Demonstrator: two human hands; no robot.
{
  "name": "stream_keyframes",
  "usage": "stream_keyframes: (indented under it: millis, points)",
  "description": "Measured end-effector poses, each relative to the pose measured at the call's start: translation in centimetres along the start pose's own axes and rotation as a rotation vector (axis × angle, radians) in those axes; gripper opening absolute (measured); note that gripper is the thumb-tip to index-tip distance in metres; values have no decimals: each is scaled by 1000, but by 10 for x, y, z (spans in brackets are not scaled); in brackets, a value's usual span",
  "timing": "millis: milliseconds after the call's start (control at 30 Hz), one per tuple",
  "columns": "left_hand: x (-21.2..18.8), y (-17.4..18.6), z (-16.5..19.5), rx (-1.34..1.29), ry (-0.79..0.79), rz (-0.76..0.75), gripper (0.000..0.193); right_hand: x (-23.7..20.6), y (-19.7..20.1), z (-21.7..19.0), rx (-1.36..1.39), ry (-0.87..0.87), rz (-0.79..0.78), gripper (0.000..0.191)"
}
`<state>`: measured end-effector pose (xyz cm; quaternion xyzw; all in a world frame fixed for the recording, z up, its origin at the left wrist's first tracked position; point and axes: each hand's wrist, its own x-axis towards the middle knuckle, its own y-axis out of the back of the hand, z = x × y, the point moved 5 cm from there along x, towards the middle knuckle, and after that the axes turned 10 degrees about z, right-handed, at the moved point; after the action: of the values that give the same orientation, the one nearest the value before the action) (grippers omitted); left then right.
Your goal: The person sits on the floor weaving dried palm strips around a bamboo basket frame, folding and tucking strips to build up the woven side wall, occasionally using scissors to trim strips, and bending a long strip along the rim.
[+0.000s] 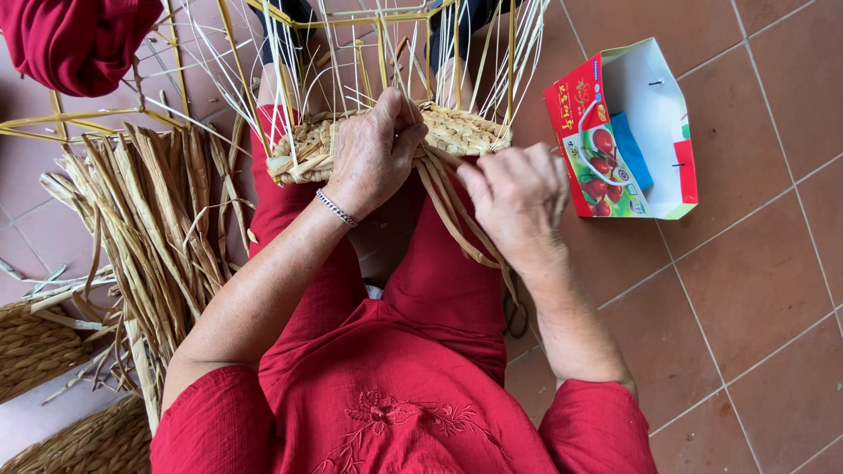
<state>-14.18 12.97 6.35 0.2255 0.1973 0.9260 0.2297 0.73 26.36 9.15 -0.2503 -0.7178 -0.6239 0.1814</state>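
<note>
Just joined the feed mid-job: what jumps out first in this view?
At top centre, a half-woven straw basket with pale upright stakes rests on the person's red-clad lap; the left hand presses on its rim while the right hand pulls a flat strand beside it. A heap of dried weaving strips lies on the tiled floor at left, and a red and white paper bag lies open at right.

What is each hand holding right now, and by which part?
The left hand grips the half-woven basket at its near woven rim. The right hand pinches the loose straw strands trailing from that rim.
</note>
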Motion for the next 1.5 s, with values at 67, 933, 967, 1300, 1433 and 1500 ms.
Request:
stream_keyframes:
  millis: [67, 933, 967, 1300, 1433, 1500]
  points:
    - [-1, 0, 1, 4, -30, 21, 19, 21, 11, 4, 82, 10, 53, 6]
    - [11, -30, 33, 56, -342, -147, 19, 35, -7, 35, 965, -570, 14, 23]
    - [15, -31, 30, 3, -310, -161, 12, 33, -7, 35, 1012, -680, -8, 28]
    - [22, -37, 4, -112, -39, -94, 17, -11, 16, -22, 429, -221, -78, 47]
    - [23, -35, 3, -98, 51, -190, 17, -21, 2, -22, 541, -386, -167, 42]
    - [22, -35, 2, -72, 80, -225, 19, -22, 6, -22, 561, -404, -163, 37]
